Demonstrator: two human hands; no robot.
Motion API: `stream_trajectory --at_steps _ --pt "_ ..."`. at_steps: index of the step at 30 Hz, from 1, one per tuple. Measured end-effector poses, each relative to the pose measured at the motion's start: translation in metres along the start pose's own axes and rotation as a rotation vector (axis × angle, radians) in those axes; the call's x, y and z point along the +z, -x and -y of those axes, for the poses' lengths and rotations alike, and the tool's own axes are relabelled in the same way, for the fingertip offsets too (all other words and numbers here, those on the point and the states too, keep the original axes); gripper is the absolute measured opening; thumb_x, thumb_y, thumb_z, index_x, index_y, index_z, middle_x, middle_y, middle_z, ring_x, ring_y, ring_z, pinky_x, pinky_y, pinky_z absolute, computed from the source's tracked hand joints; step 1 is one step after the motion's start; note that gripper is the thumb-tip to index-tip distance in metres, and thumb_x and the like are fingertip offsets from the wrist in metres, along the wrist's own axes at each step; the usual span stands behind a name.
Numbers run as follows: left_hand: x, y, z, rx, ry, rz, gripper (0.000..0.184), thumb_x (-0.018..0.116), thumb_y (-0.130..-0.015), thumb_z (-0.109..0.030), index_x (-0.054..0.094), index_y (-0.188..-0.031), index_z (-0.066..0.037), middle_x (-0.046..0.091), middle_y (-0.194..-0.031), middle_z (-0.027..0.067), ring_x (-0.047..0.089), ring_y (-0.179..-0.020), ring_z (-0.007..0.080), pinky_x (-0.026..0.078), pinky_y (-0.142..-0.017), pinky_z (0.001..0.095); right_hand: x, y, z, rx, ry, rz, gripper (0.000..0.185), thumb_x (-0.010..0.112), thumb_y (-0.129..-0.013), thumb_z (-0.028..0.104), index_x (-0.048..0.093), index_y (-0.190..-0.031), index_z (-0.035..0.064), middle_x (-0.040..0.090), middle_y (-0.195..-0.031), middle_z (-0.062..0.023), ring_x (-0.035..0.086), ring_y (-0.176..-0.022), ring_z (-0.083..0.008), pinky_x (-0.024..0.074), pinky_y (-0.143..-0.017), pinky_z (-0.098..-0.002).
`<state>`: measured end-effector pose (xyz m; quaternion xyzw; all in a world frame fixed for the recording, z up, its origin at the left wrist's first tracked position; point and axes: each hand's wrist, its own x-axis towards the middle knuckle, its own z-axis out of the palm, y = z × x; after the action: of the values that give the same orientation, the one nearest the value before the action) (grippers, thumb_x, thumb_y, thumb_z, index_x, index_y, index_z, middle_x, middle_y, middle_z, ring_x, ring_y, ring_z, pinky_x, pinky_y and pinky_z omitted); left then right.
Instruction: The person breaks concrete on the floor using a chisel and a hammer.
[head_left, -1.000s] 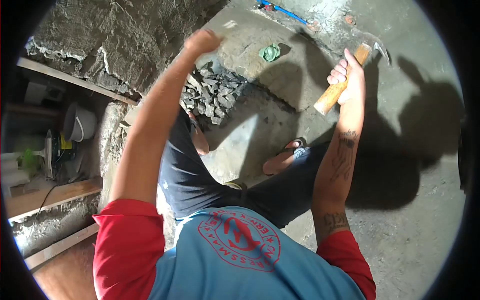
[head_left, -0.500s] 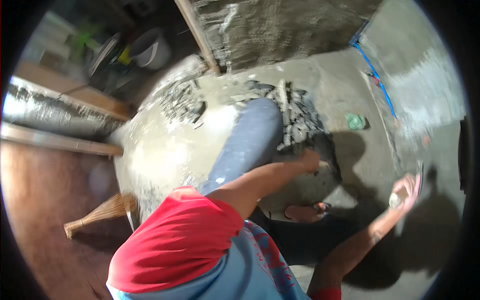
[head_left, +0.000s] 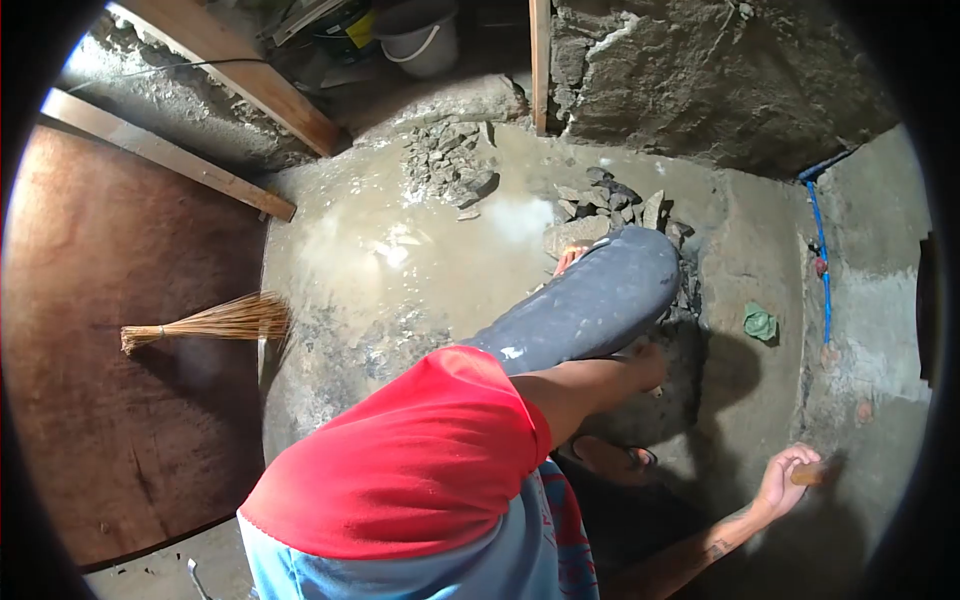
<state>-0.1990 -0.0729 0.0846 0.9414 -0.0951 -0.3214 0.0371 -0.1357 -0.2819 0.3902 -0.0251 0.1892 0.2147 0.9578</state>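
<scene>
My left hand [head_left: 648, 368] is closed beside my bent knee, low over the dark, dug-out strip of floor. A small pale tip shows just below its fingers, but what it grips is mostly hidden. Out to the right, near the wall, my right hand [head_left: 787, 478] wraps round a wooden-handled tool [head_left: 808, 474]; the tool's far end is blurred against the shadow. Broken concrete pieces [head_left: 598, 200] lie heaped beyond my grey-trousered knee [head_left: 630, 275], which covers part of the heap. Under my left arm, a sandalled foot [head_left: 615, 458] rests on the floor.
Another rubble pile [head_left: 450, 160] lies on the wet floor farther off. A stick broom [head_left: 210, 322] rests at left by a brown board [head_left: 130, 420]. Crumpled green plastic [head_left: 760, 322] lies right of the trench. A blue pipe [head_left: 820, 245] runs along the wall; a bucket [head_left: 420, 40] stands behind.
My view has shifted, so the room appears lower and farther right. The right hand has turned and dropped with its tool. My left hand stays low beside the knee.
</scene>
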Motion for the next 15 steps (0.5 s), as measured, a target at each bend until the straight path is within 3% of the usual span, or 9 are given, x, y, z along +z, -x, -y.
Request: stream_trajectory --at_steps 4,9,12,15 --pt "0.002 0.018 -0.001 0.026 0.138 -0.117 0.030 0.068 -0.073 -0.029 0.071 -0.101 -0.016 0.068 -0.094 0.0024 0.065 -0.090 0.0265 0.053 -0.066 0.0434 -0.020 0.005 -0.007 -0.149 0.088 0.067 0.007 0.049 -0.086 0.010 0.047 -0.084 0.0036 0.048 -0.078 -0.0039 0.052 -0.071 -0.0155 0.0441 -0.066 -0.0301" --pt "0.005 0.024 0.004 0.022 0.019 0.070 0.033 0.072 -0.072 -0.030 0.071 -0.103 -0.018 0.068 -0.101 0.0023 0.065 -0.092 0.0239 0.053 -0.069 0.0433 -0.024 0.007 -0.015 -0.073 0.022 0.111 0.006 0.047 -0.084 0.009 0.047 -0.080 0.0040 0.047 -0.076 -0.0039 0.050 -0.066 -0.0138 0.0405 -0.063 -0.0283" --pt "0.019 0.017 0.004 -0.005 -0.002 0.046 0.036 0.077 -0.064 -0.030 0.072 -0.098 -0.020 0.069 -0.097 0.0000 0.067 -0.085 0.0211 0.055 -0.064 0.0430 -0.022 0.010 -0.019 -0.039 0.035 0.091 0.008 0.047 -0.084 0.008 0.046 -0.077 0.0045 0.046 -0.075 -0.0044 0.049 -0.063 -0.0144 0.0405 -0.062 -0.0282" --pt "0.021 0.012 0.000 0.024 -0.033 0.046 0.034 0.076 -0.065 -0.030 0.072 -0.097 -0.019 0.070 -0.093 -0.0007 0.067 -0.084 0.0209 0.055 -0.063 0.0427 -0.022 0.014 -0.022 -0.049 0.083 0.129 0.011 0.046 -0.084 0.009 0.046 -0.074 0.0053 0.047 -0.075 -0.0046 0.048 -0.063 -0.0145 0.0402 -0.063 -0.0283"
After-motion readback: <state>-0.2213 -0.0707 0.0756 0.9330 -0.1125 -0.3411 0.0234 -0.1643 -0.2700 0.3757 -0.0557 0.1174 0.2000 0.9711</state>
